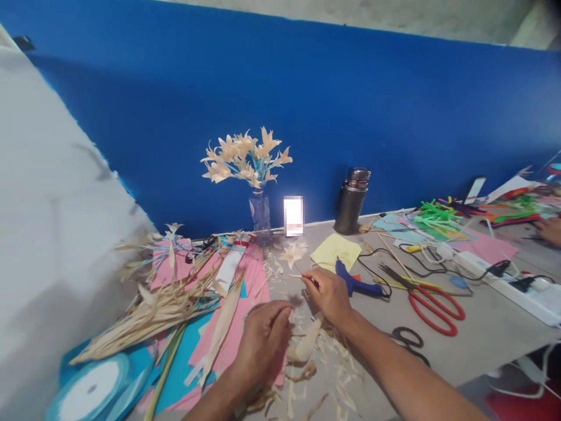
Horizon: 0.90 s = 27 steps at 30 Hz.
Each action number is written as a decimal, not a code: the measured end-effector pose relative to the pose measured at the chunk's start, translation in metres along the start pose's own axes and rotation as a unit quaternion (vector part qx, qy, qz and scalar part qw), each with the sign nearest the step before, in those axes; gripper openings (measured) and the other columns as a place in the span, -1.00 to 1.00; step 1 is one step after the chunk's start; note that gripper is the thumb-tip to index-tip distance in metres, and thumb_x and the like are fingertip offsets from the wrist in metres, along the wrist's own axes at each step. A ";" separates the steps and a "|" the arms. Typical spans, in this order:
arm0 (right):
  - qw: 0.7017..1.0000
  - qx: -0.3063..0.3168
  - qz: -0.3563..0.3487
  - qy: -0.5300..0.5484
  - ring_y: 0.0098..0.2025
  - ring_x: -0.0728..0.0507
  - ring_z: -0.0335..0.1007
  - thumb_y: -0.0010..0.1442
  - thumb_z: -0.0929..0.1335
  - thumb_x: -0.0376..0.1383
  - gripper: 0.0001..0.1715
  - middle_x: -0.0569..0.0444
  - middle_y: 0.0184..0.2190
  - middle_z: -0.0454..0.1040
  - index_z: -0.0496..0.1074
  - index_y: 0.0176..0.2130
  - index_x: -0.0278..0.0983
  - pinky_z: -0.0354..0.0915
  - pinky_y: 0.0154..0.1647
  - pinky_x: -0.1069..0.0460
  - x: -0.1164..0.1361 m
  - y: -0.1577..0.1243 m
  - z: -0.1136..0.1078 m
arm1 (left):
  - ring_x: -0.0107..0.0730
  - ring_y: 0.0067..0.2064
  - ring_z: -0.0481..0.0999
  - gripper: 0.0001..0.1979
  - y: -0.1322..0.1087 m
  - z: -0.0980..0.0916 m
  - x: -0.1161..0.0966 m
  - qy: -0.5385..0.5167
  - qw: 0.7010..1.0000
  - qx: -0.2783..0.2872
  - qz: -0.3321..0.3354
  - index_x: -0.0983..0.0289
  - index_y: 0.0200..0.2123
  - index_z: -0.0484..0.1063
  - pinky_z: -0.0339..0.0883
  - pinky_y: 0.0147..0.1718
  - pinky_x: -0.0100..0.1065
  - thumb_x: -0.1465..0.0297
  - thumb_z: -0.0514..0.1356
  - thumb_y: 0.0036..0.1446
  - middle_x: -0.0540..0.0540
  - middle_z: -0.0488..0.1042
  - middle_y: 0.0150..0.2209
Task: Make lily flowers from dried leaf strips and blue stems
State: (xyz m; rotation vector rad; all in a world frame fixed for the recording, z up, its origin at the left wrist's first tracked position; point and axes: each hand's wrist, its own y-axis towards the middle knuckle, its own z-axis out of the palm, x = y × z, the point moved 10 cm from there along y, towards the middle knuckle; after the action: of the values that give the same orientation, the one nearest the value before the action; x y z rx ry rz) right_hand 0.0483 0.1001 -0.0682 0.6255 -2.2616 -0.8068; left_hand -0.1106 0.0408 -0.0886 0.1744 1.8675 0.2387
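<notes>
My right hand (326,292) is closed in a pinch over the middle of the table. From its fingertips a thin stem runs toward a pale dried-husk flower (293,254) just beyond, and a short pale strip also sticks out there. Nearer to me, my left hand (265,336) has its fingers curled and its thumb pressed against them; whether anything is between them is hidden. A pale husk piece (307,345) and many scraps lie between and below the hands. Right beside my right hand lies a blue glue gun (357,283), partly over a yellow paper sheet (335,251).
A clear bottle (260,216) holds several husk flowers (245,155) by the blue wall. Dried husks (153,318) and a ribbon spool (92,386) lie left. Rightward are a dark flask (353,202), red-handled scissors (433,307), a power strip (504,286) and another person's hand (550,231).
</notes>
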 end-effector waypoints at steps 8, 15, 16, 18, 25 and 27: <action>0.997 0.052 -0.056 -0.013 -0.31 -0.18 0.50 0.35 0.33 -0.32 -0.82 -0.01 -0.36 0.60 0.54 -0.27 -0.23 0.31 -0.28 -0.03 0.010 -0.005 0.007 | -0.49 -0.50 0.42 -0.53 0.002 -0.014 0.026 -0.302 0.932 -0.076 -0.184 0.30 -0.30 0.50 0.28 -0.52 -0.46 -0.02 0.30 0.04 0.07 0.50 -0.41; 0.991 0.104 -0.084 -0.001 -0.26 -0.20 0.48 0.35 0.32 -0.37 -0.82 -0.03 -0.37 0.58 0.54 -0.26 -0.22 0.31 -0.23 -0.05 0.022 -0.011 0.017 | -0.50 -0.46 0.45 -0.60 0.010 -0.021 0.025 -0.360 0.905 -0.069 -0.215 0.31 -0.36 0.45 0.29 -0.52 -0.49 0.09 0.39 -0.02 0.04 0.48 -0.40; 0.990 0.109 -0.090 -0.002 -0.27 -0.20 0.47 0.34 0.33 -0.37 -0.82 -0.03 -0.36 0.58 0.54 -0.26 -0.22 0.30 -0.24 -0.05 0.024 -0.012 0.018 | -0.50 -0.46 0.46 -0.62 0.009 -0.020 0.026 -0.364 0.903 -0.072 -0.218 0.31 -0.37 0.44 0.29 -0.51 -0.50 0.12 0.39 -0.02 0.03 0.48 -0.41; 0.989 0.115 -0.097 -0.004 -0.28 -0.20 0.47 0.34 0.33 -0.38 -0.82 -0.03 -0.37 0.57 0.54 -0.26 -0.22 0.29 -0.25 -0.04 0.026 -0.013 0.019 | -0.51 -0.49 0.45 -0.65 0.008 -0.018 0.026 -0.368 0.899 -0.073 -0.225 0.31 -0.39 0.43 0.28 -0.52 -0.50 0.17 0.41 -0.04 0.00 0.46 -0.46; 0.985 0.145 -0.093 -0.014 -0.28 -0.19 0.46 0.30 0.36 -0.41 -0.85 0.00 -0.36 0.58 0.54 -0.24 -0.22 0.27 -0.28 -0.02 0.025 -0.015 0.022 | -0.56 -0.56 0.43 -0.67 0.006 -0.014 0.026 -0.385 0.885 -0.067 -0.254 0.32 -0.44 0.41 0.22 -0.60 -0.55 0.30 0.47 -0.17 -0.03 0.45 -0.53; 0.984 0.155 -0.091 -0.015 -0.26 -0.19 0.47 0.30 0.34 -0.42 -0.83 0.00 -0.35 0.58 0.54 -0.23 -0.23 0.27 -0.26 -0.01 0.025 -0.015 0.023 | -0.56 -0.57 0.42 -0.67 0.006 -0.013 0.025 -0.395 0.880 -0.065 -0.254 0.32 -0.45 0.41 0.21 -0.61 -0.56 0.32 0.48 -0.17 -0.04 0.45 -0.54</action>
State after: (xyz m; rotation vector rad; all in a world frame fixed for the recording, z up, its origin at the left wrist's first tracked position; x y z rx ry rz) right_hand 0.0179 0.0829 -0.0822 0.9811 -2.4046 -0.5530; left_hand -0.1304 0.0517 -0.1066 -0.2825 1.0187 -0.0751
